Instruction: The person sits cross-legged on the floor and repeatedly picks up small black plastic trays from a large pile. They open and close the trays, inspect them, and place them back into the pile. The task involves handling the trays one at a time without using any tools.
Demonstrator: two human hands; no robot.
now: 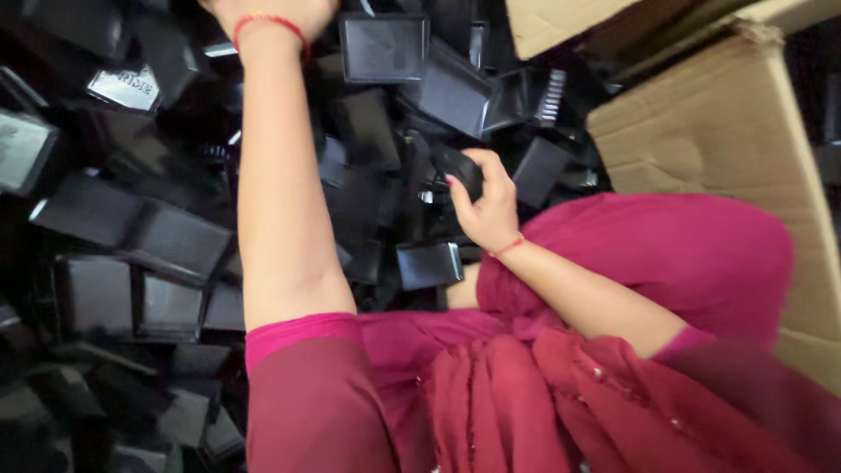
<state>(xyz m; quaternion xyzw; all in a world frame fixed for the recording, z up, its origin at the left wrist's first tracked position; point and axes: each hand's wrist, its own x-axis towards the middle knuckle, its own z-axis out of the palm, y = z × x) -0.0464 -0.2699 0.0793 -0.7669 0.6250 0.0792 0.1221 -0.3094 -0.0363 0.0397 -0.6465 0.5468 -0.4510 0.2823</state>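
Black and glossy, the small plastic part (459, 166) sits in our right hand (484, 206), whose fingers (477, 166) curl over its near edge and press together on it, painted nails showing; the part lies just right of the scene's middle, held a little above the heap below; a thin red thread (508, 248) circles that wrist. Our left hand (267, 10) reaches to the far edge of the scene, and only its heel and wrist show; whether its fingers are apart or closed on anything we cannot tell, since the frame cuts them off; a red thread bracelet (270, 23) rings that wrist, and the bare forearm runs back toward us. Beneath both arms spreads a pile of black plastic trays and lids (175, 236), tumbled at all angles across the left and the far middle; one square black tray (383, 48) lies face up far off, just right of the left wrist; another small rectangular one (428, 264) lies near the right wrist. At the right stands a brown cardboard box (710, 123), flaps open, well apart from the left hand. Nearest us hang magenta sleeves and dark red cloth (543, 394).
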